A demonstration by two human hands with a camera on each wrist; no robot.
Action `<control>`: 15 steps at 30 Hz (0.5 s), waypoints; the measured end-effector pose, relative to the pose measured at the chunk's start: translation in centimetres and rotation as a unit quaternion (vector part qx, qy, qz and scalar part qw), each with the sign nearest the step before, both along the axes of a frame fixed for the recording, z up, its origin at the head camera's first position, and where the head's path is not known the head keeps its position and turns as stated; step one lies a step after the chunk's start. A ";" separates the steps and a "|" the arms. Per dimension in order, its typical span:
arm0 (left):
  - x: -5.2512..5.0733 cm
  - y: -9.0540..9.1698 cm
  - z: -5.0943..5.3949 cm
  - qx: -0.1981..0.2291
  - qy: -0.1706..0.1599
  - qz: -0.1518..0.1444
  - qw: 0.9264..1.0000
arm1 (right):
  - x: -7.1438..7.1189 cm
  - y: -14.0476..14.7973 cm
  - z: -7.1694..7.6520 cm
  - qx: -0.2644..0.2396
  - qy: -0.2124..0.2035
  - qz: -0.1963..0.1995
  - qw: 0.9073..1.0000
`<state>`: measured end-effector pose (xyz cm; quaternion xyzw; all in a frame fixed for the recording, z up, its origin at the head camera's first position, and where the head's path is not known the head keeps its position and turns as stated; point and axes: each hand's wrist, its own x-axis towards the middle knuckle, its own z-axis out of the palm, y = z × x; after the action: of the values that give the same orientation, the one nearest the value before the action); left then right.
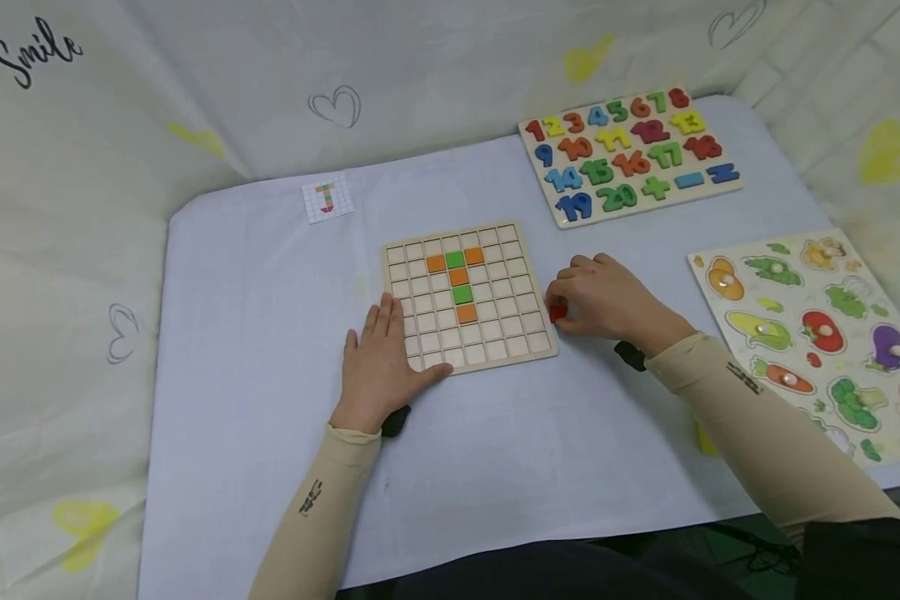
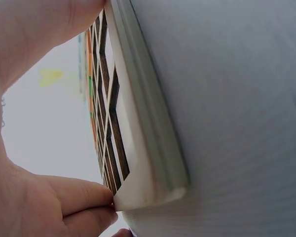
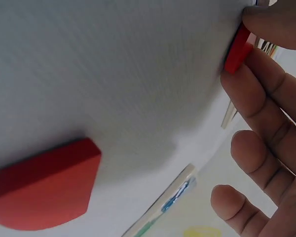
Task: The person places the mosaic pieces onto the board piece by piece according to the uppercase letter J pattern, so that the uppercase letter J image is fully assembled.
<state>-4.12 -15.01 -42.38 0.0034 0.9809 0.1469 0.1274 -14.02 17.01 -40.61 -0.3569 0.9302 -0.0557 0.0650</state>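
A wooden grid board (image 1: pixel 495 340) lies on the white cloth, with several orange tiles (image 1: pixel 467 313) and two green tiles (image 1: pixel 462 294) set in a T-like shape. My left hand (image 1: pixel 378 367) rests along its near left corner, fingers straight on the left edge and thumb on the near edge. To the right of the board, my right hand (image 1: pixel 611 300) pinches a small red piece (image 3: pixel 238 49) between thumb and fingers, low over the cloth. Another red piece (image 3: pixel 49 187), with a rounded side, shows on the cloth in the right wrist view.
A pattern card (image 1: pixel 327 198) with a J shape lies behind the board. The number puzzle (image 1: pixel 630 158) sits at the back right, the vegetable puzzle (image 1: pixel 787 333) at the right. Something yellow (image 1: pixel 707 440) is partly hidden by the right forearm.
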 end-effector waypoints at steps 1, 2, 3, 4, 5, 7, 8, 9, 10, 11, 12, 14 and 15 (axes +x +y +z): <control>0.0 0.0 0.0 0.002 0.000 0.000 1.000 | 0.0 0.0 0.0 0.000 0.003 0.001 1.000; 0.0 0.0 0.0 0.002 0.000 0.000 1.000 | 0.0 0.0 0.0 -0.001 0.006 0.001 1.000; 0.0 0.0 0.0 0.003 0.000 0.000 1.000 | 0.0 0.1 0.0 -0.001 0.009 0.001 1.000; 0.0 0.1 0.0 0.003 0.000 -0.001 1.000 | 0.0 0.1 0.0 -0.003 0.013 0.001 1.000; 0.0 0.1 0.0 0.003 0.000 -0.001 1.000 | -0.1 0.1 0.0 -0.006 0.016 0.001 1.000; 0.0 0.1 0.0 0.004 0.000 -0.001 1.000 | -0.1 0.0 0.0 -0.014 0.023 0.004 1.000; 0.0 0.1 0.0 0.004 0.000 -0.001 1.000 | -0.1 -0.1 0.1 -0.019 0.024 0.007 1.000; 0.0 0.1 0.0 0.004 -0.001 -0.001 1.000 | -0.1 -0.3 0.1 -0.024 0.024 0.010 0.999; -0.1 0.1 0.0 0.004 -0.001 0.000 1.000 | -0.2 -0.6 0.1 -0.028 0.023 0.013 0.999; -0.1 0.0 0.0 0.004 -0.002 0.000 1.000 | -0.2 -0.8 0.2 -0.031 0.022 0.017 0.999; -0.1 0.0 0.0 0.004 -0.003 0.001 1.000 | -0.2 -1.2 0.2 -0.034 0.020 0.022 0.999; -0.1 0.0 0.0 0.002 -0.004 0.001 1.000 | -0.1 -2.0 0.2 -0.035 0.014 0.030 0.999; -0.1 0.1 0.0 0.001 -0.005 0.002 1.000 | -0.1 -2.4 0.2 -0.036 0.012 0.034 0.999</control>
<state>-4.21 -14.95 -42.36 0.0010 0.9801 0.1483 0.1319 -14.10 14.59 -40.37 -0.3912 0.9156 -0.0824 0.0434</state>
